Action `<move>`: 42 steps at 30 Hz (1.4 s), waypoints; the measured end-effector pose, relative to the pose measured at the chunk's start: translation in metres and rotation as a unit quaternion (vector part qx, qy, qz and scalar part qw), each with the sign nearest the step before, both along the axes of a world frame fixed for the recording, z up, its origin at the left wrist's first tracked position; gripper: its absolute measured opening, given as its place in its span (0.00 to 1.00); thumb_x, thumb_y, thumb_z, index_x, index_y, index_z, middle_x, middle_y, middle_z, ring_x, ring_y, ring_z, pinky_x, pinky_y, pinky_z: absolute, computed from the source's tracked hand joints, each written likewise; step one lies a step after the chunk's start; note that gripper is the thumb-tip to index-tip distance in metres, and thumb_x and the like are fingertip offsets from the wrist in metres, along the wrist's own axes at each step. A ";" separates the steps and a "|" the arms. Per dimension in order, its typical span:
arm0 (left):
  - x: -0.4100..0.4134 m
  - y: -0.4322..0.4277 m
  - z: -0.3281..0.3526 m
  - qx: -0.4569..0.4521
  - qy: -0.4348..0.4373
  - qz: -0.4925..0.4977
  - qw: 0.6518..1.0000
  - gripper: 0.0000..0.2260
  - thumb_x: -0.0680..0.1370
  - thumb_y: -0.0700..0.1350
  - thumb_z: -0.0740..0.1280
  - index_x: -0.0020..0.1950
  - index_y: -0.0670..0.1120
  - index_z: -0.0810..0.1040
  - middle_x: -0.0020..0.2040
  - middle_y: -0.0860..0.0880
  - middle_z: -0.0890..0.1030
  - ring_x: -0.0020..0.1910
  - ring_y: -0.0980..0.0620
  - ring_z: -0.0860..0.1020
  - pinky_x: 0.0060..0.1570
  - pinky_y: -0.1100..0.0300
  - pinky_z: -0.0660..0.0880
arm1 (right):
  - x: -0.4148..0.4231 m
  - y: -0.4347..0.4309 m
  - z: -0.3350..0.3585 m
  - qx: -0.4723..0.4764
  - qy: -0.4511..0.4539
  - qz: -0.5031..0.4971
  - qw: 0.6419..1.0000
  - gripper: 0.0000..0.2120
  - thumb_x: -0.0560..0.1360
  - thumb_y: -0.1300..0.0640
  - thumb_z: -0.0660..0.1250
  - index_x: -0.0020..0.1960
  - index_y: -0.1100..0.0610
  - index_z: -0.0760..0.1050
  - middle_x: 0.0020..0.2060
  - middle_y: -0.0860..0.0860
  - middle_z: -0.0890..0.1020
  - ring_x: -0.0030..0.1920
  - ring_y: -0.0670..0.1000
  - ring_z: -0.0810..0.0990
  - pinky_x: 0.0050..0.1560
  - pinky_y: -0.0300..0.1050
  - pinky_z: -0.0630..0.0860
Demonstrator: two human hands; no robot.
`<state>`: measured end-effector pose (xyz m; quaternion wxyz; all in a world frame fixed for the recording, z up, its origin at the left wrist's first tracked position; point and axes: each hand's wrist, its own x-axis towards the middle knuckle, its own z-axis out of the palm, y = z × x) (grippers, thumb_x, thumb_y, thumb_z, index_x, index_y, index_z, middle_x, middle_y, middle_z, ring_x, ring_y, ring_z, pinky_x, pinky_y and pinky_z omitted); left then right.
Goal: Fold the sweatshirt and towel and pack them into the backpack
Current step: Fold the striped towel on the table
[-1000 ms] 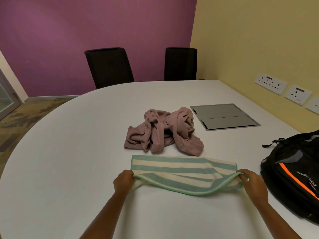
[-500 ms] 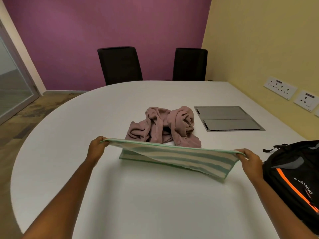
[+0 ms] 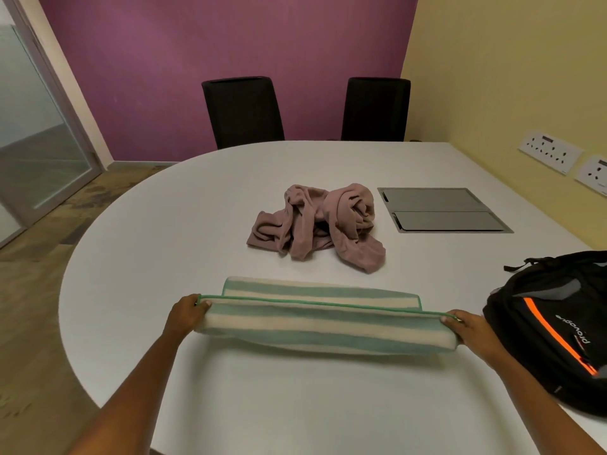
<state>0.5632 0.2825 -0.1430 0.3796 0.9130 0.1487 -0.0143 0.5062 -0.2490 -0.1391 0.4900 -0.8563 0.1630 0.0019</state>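
Head view: your two bare forearms reach forward over the white tabletop, which fills most of the frame and curves away toward two black chairs against a purple wall. Your left hand and right hand are spread wide apart, each gripping one end of the striped towel. On both sides your thumb lies on top along the green-edged hem and your fingers curl underneath, pinching the folded layers between them. The towel, in pale green and cream bands, is stretched between your hands near the front of the tabletop, its upper layer doubled over a lower layer whose far edge shows just beyond the hem. You cannot tell whether its near fold rests on the surface or is held just above it.

At your right, the black backpack with an orange stripe lies on its side at the tabletop's edge, just beside your right hand. Its interior is not visible, so what it holds cannot be told. Beyond the towel, near the middle of the tabletop, the dusty pink sweatshirt sits in a crumpled heap, unfolded and apart from both hands. Right of it, a grey hatch panel is set flush into the surface, both flaps closed.
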 end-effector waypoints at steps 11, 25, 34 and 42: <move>-0.007 -0.013 -0.012 0.021 0.043 0.012 0.999 0.12 0.79 0.44 0.62 0.54 0.36 0.77 0.51 0.37 0.80 0.52 0.39 0.77 0.43 0.57 0.68 | 0.003 0.010 -0.009 -0.066 -0.016 0.010 0.998 0.06 0.77 0.61 0.62 0.45 0.59 0.77 0.38 0.54 0.79 0.41 0.55 0.76 0.36 0.46 0.75; 0.045 -0.013 -0.026 0.010 0.021 -0.001 1.000 0.11 0.79 0.43 0.62 0.51 0.34 0.77 0.49 0.36 0.80 0.50 0.38 0.77 0.43 0.58 0.66 | 0.046 0.028 -0.018 -0.100 -0.048 -0.075 0.991 0.04 0.77 0.61 0.62 0.46 0.59 0.75 0.41 0.57 0.78 0.43 0.57 0.74 0.45 0.45 0.65; 0.082 -0.023 -0.047 0.005 0.031 -0.016 0.999 0.10 0.79 0.43 0.62 0.47 0.36 0.75 0.44 0.38 0.78 0.45 0.40 0.76 0.41 0.58 0.65 | 0.067 0.027 -0.043 -0.112 -0.003 -0.129 0.985 0.08 0.77 0.61 0.62 0.49 0.65 0.76 0.43 0.59 0.78 0.45 0.59 0.74 0.46 0.47 0.65; 0.093 -0.025 -0.062 0.051 0.081 0.007 0.995 0.09 0.74 0.36 0.65 0.52 0.38 0.80 0.52 0.33 0.73 0.51 0.34 0.76 0.53 0.49 0.74 | 0.078 0.033 -0.058 -0.106 0.121 -0.137 0.977 0.12 0.74 0.59 0.67 0.55 0.63 0.75 0.50 0.62 0.79 0.49 0.61 0.76 0.50 0.48 0.69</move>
